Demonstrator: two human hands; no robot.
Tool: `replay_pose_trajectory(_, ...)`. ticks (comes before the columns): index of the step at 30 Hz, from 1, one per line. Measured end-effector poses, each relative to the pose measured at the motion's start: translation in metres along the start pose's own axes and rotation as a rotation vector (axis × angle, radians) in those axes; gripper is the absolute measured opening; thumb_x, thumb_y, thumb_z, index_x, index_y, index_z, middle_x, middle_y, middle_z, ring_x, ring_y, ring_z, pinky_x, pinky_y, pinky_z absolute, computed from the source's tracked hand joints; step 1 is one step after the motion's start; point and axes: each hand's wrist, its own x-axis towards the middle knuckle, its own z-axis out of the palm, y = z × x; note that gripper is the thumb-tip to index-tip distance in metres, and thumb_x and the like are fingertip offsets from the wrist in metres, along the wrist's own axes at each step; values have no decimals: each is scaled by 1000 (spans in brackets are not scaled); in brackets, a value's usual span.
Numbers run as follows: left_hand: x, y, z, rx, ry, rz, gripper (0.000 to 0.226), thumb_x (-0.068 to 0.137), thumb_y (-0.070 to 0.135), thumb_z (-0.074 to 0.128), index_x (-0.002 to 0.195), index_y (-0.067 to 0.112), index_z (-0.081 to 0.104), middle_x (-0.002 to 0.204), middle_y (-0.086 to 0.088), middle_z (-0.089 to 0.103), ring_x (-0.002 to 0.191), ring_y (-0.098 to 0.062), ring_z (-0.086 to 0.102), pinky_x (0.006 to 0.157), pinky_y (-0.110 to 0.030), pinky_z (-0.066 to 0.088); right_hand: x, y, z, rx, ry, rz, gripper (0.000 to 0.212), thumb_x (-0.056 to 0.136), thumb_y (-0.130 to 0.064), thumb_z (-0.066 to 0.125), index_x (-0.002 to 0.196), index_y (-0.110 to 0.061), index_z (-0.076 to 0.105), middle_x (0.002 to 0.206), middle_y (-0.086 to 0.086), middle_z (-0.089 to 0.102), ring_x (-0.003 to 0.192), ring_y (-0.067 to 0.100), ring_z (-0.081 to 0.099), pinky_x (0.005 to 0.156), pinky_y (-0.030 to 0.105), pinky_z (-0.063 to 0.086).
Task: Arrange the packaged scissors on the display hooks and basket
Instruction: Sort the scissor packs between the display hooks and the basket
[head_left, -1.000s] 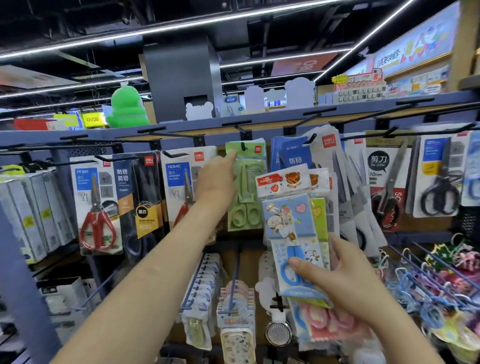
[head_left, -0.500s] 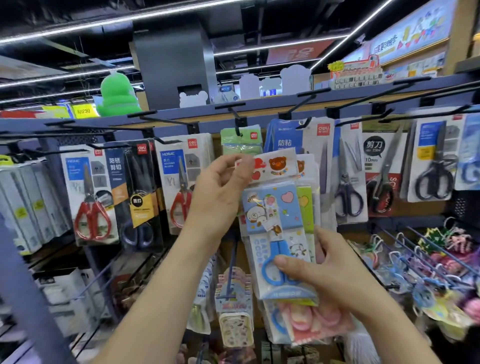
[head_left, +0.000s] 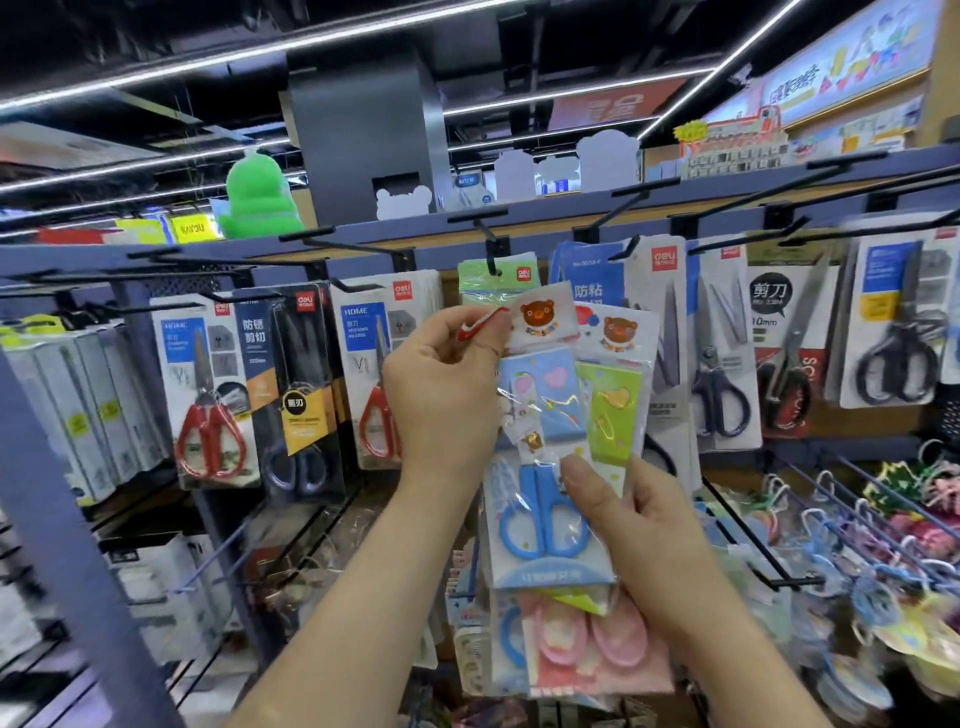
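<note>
One blue scissors pack (head_left: 537, 499) held upright, handles pointing down.

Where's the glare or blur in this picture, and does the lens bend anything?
Head view, centre: rainbow glare streaks the clear wrap of the blue scissors pack. Head view, right edge: the black-handled scissors pack and the hanging trinkets below it are motion-smeared. Head view, top: the wide lens slants and slightly bows the shelf rail, under a dark ceiling.
</note>
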Motion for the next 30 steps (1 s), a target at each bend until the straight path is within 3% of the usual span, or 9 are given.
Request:
replay_pose_trajectory(4,19,8,4,-66,-49,-76,9,88,15,71,82,21,68,77,7,73,78,-10,71,65,-26,57,11,-4,2,-14,47,-77,28,79,-36,62,94,-15,75,93,3,78,86,15,74,68,24,57)
replay_pose_trajectory(7,33,13,7,-81,-71,-124,6,90,15,69,84,17,67,79,5,74,78,-12,74,60,-24,56,20,-9,3,-45,60,-120,29,81,-37,60,94,-15,74,90,-3,78,84,8,73,68,20,55)
replay_pose_trajectory(10,42,13,7,-52,-79,-110,9,89,13,70,80,14,67,72,5,73,70,-11,72,56,-21,54,26,-8,3,-69,66,-109,32,80,-40,63,100,-16,73,96,-3,78,93,15,74,78,32,59)
replay_pose_trajectory(14,47,6,3,-56,-57,-122,9,90,14,69,82,17,70,76,4,74,74,-15,73,60,-27,58,31,-5,2,-85,43,-105,30,84,-36,62,99,-14,74,95,-2,78,91,15,75,73,25,59)
replay_pose_trajectory(19,56,5,2,-52,-106,-219,6,90,16,68,92,11,71,76,1,74,68,-13,72,56,-25,56,36,-1,1,-145,71,-104,33,84,-41,62,96,-13,74,91,-2,78,89,15,75,78,33,59)
replay_pose_trajectory(25,64,10,0,4,-184,-135,8,90,19,69,83,16,72,75,3,75,71,-15,73,60,-28,57,38,-1,0,-113,61,-102,36,81,-40,62,98,-10,74,92,3,78,90,20,74,73,30,60)
replay_pose_trajectory(28,67,10,2,7,-199,-191,12,91,21,68,83,14,72,77,-1,76,69,-18,73,60,-30,59,38,0,0,-112,73,-93,42,82,-47,62,97,-9,73,95,11,77,95,29,72,79,41,59)
replay_pose_trajectory(30,68,8,1,-8,-204,-262,15,93,23,66,83,14,71,76,-2,75,68,-18,73,59,-31,59,40,1,2,-135,96,-90,66,82,-65,62,97,-2,69,102,29,68,101,45,64,84,57,56)
